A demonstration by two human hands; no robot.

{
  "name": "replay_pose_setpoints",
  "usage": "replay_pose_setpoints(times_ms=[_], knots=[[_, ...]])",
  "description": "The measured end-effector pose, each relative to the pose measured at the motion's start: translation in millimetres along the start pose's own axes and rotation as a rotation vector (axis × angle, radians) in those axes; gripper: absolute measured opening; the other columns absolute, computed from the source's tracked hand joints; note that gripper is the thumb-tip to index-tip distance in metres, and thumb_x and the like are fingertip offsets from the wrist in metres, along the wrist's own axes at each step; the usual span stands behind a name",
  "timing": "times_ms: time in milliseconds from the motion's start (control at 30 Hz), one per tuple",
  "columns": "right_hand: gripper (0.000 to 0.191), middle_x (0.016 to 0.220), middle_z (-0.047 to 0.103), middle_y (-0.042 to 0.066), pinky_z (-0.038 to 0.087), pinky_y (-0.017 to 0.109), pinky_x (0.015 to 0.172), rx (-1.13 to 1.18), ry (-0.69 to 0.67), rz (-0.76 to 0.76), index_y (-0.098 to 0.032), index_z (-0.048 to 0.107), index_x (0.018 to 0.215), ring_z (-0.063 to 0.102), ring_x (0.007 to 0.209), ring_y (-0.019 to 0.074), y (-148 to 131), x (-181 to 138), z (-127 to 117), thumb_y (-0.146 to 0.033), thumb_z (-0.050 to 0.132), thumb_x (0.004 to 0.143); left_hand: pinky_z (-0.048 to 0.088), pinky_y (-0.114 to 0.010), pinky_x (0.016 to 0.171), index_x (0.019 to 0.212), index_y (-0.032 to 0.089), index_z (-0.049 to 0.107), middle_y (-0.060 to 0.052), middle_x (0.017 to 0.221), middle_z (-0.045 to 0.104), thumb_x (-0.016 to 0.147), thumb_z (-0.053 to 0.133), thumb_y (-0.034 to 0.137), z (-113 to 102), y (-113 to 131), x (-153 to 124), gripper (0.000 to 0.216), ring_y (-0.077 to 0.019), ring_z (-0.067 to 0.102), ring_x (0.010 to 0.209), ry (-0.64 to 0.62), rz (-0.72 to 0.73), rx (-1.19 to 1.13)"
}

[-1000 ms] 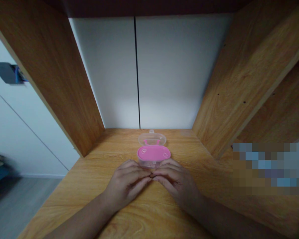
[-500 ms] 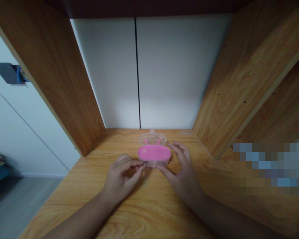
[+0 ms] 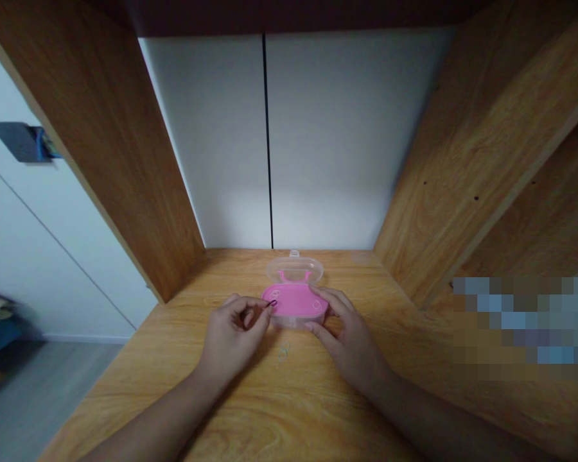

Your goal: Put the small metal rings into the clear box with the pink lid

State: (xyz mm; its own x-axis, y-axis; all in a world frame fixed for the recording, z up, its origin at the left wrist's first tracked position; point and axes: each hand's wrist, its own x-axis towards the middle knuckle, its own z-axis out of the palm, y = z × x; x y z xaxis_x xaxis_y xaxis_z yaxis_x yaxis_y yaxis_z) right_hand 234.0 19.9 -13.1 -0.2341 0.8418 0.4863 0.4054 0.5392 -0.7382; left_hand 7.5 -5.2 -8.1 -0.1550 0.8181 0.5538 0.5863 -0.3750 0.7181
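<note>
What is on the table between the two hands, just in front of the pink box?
A small clear ring lies on the wooden table there, seen in the head view.

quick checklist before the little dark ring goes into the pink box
1. Small dark ring pinched in the left hand fingertips: ok.
2. Ring over the pink oval plastic box: ok, at its left edge.
3. Clear hinged lid open and tipped back: ok.
4. Right hand steadying the box: ok, fingers wrap its right side and front.
5. Small clear ring on the wooden desk between the hands, apart from both: ok.
6. Free room inside the box: cannot tell, only faint ring shapes show on the pink surface.
</note>
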Motion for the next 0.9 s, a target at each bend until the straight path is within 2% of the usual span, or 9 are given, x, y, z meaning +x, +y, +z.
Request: replay_pose_setpoints(times_ms=[167, 233, 500, 700, 800, 900], knots=[[0.054, 0.134, 0.060, 0.009, 0.044, 0.049, 0.111, 0.004, -0.008, -0.042, -0.028, 0.058, 0.135, 0.056, 0.125, 0.0262, -1.8, -0.8, 0.0, -0.012, 0.068, 0.085, 0.045, -0.027, 0.064, 0.082, 0.018, 0.074, -0.001, 0.072, 0.068, 0.084, 0.067, 0.028, -1.2, -1.4, 3.2, 0.012, -0.0163, 0.059, 0.067, -0.053, -0.020, -0.027], [0.054, 0.132, 0.060, 0.009, 0.045, 0.049, 0.110, 0.004, -0.003, -0.040, -0.027, 0.058, 0.135, 0.057, 0.124, 0.0268, -2.5, -0.9, -0.1, -0.013, 0.069, 0.084, 0.044, -0.029, 0.065, 0.083, 0.019, 0.074, -0.002, 0.074, 0.070, 0.085, 0.066, 0.027, -2.3, -1.2, 4.3, 0.012, -0.0171, 0.058, 0.069, -0.079, -0.006, -0.013], [0.052, 0.133, 0.060, 0.008, 0.043, 0.048, 0.112, 0.002, -0.001, -0.015, -0.026, 0.057, 0.134, 0.056, 0.125, 0.0261, -2.9, -0.9, 0.2, -0.014, 0.069, 0.085, 0.042, -0.027, 0.062, 0.086, 0.018, 0.072, 0.000, 0.068, 0.060, 0.088, 0.066, 0.030, -2.6, -2.7, 4.0, 0.014, -0.0163, 0.053, 0.065, -0.064, 0.006, -0.025], [0.052, 0.133, 0.060, 0.009, 0.043, 0.048, 0.111, 0.011, -0.011, -0.004, -0.026, 0.057, 0.134, 0.056, 0.125, 0.0263, -6.0, -0.5, -1.0, -0.013, 0.067, 0.085, 0.047, -0.037, 0.080, 0.104, 0.019, 0.072, -0.006, 0.090, 0.058, 0.091, 0.059, 0.023, -8.6, 9.6, 2.5, 0.019, -0.0227, 0.057, 0.089, -0.102, 0.206, 0.070], [0.051, 0.132, 0.060, 0.009, 0.045, 0.047, 0.110, 0.010, 0.002, -0.006, -0.026, 0.058, 0.133, 0.056, 0.125, 0.0263, -6.5, -0.6, -1.3, -0.014, 0.067, 0.085, 0.045, -0.040, 0.081, 0.110, 0.020, 0.071, -0.006, 0.093, 0.053, 0.087, 0.060, 0.019, -10.4, 14.6, 0.4, 0.026, -0.0246, 0.054, 0.091, -0.120, 0.288, 0.162], [0.051, 0.132, 0.061, 0.009, 0.045, 0.047, 0.110, 0.009, 0.011, -0.011, -0.026, 0.058, 0.133, 0.057, 0.125, 0.0265, -5.4, -0.7, -0.7, -0.015, 0.067, 0.085, 0.045, -0.042, 0.082, 0.110, 0.020, 0.070, -0.007, 0.096, 0.052, 0.083, 0.060, 0.017, -10.5, 15.7, -1.3, 0.029, -0.0259, 0.053, 0.094, -0.148, 0.298, 0.196]])
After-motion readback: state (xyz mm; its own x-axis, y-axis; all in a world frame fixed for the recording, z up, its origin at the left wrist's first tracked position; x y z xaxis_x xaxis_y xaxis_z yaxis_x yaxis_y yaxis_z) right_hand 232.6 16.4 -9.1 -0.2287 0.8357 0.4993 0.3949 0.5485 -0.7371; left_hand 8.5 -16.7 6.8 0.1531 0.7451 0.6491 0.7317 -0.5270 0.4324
